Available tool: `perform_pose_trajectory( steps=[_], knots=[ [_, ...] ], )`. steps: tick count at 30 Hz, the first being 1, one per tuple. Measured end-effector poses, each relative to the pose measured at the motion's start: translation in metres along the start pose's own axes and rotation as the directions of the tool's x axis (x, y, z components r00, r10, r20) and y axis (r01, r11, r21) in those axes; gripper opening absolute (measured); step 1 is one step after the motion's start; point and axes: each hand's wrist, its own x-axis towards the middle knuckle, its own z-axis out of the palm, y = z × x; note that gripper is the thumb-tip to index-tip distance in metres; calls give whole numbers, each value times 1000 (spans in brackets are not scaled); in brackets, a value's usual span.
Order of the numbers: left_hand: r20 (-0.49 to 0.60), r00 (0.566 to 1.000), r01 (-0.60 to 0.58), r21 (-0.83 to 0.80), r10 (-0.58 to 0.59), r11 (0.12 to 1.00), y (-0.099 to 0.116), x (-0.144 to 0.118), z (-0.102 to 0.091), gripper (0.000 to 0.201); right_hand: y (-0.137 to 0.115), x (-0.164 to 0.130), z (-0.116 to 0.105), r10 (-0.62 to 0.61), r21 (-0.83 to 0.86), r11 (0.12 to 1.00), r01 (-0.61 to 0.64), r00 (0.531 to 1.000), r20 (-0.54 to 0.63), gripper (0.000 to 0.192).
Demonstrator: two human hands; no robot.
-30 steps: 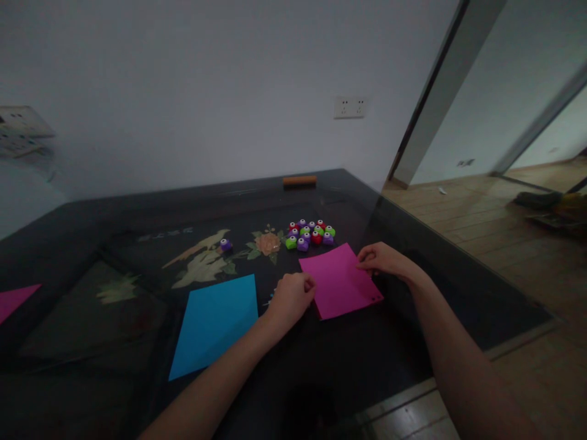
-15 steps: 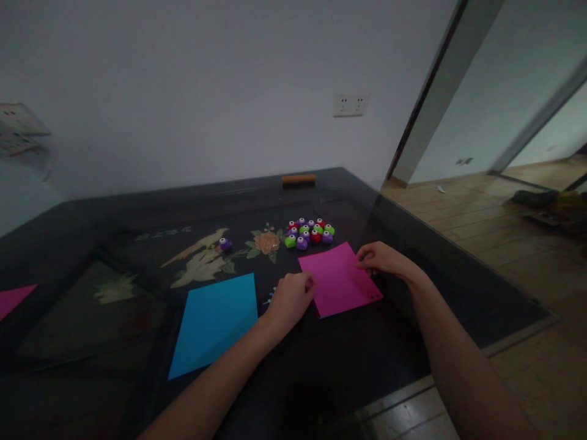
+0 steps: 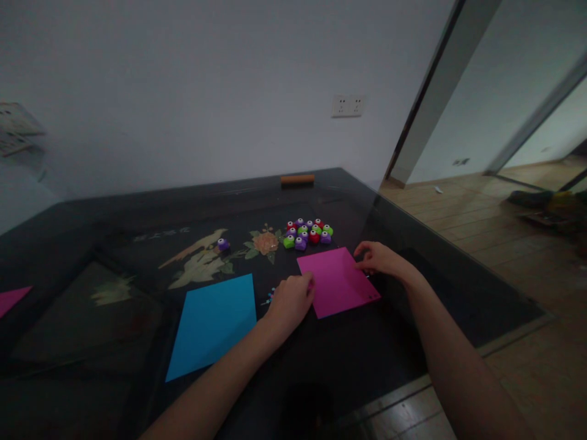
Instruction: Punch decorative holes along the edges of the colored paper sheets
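Observation:
A square pink sheet of paper lies on the dark table, with small dark marks at its near right corner. My left hand has thumb and fingers closed at the sheet's left edge. At the opposite edge, my right hand pinches the paper, its fingers bent. Left of my left hand lies a blue sheet. Just beyond the pink sheet sits a cluster of small purple, red and green toys with big eyes. One purple toy stands apart, farther left.
The dark table carries a printed flower-and-bird pattern. A brown cylindrical stick lies near its back edge. Another pink sheet shows at the far left. A wall with a socket rises behind; tiled floor is on the right.
The pink sheet's far right corner has shifted slightly and the sheet lies flatter. My right hand's fingers have moved a little at its edge; my left hand stays at the left edge.

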Motion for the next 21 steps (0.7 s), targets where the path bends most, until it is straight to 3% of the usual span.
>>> perform_pose_trajectory(
  steps=[11,15,18,21],
  knots=[
    [-23,999,-34,16,34,999,4,-4,-4,23,-1,-1,-2,-23,-22,1000,21,997,-79,21],
    [-115,982,-164,-154,148,974,4,-7,-23,22,3,3,-1,-47,-9,999,46,986,-158,23],
    [-221,956,-254,-301,191,919,-11,-13,-45,21,6,7,0,-54,-1,998,55,977,-208,21],
    [-319,939,-223,-291,125,930,-48,-26,-63,18,6,9,0,-61,-7,998,62,969,-238,20]
  ],
)
